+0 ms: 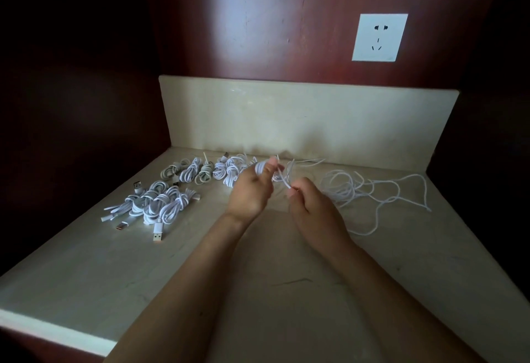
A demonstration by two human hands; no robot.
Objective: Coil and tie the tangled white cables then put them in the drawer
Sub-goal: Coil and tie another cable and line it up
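Mid-coil on one white cable, above the centre of the tabletop [114, 262], toward its back edge.

Left hand [252, 190]: palm up, fingers curled round a small coil [261, 167] of wound turns.

Right hand [314, 207]: thumb and forefinger pinching the free strand [284, 180] just right of the coil, other fingers curled in.

Key relation: short strand between the two hands, running from the coil down to the pinch, long axis roughly left to right and tilted toward the front edge. Right hand nearer the feed, left hand nearer the coil. Beyond the pinch, probably on into the loose tangle [370, 190] sprawled toward the right edge. Exact path hidden behind the right hand.

Judged next: another wrap over the left fingers, fed from the right. Possible snag where the slack meets the tangle.

Tied bundles: one row [206, 173] along the back edge, left of the hands. Second group [160, 204] nearer the left edge, USB plug [157, 235] pointing frontward.

Drawer not in view.
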